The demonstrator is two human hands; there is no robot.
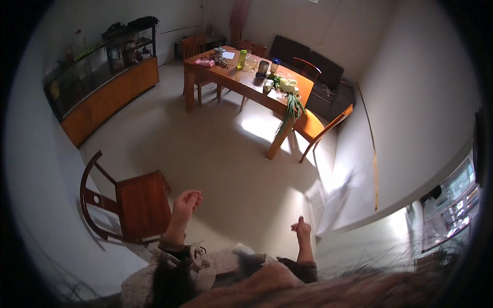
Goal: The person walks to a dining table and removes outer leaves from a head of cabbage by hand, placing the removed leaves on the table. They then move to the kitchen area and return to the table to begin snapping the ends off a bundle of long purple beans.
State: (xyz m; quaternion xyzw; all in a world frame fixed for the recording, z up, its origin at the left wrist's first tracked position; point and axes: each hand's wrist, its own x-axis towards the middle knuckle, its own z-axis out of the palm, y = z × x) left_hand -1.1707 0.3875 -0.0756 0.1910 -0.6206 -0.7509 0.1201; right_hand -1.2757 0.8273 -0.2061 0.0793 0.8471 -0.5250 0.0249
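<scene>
My left hand [187, 201] is held in mid-air with its fingers curled in and no object visible in it. Beside it, to the left, is the seat of a reddish-brown wooden chair [142, 206] with a curved back. My right hand [302, 230] is raised above the floor at the lower right. One digit points forward and the others are bent; I see no object there, but its palm side is hidden. Ahead of both hands stands a wooden table [246, 87]. Green stalks [294, 107] hang over its near right edge, next to pale vegetables [288, 85].
A yellow-green bottle [242, 59], a dark canister [263, 67] and a blue-topped cup [275, 65] share the table. A wooden chair [310, 125] stands at its right end. A glass-topped cabinet [115, 88] lines the left wall; a dark sofa [289, 48] sits behind the table.
</scene>
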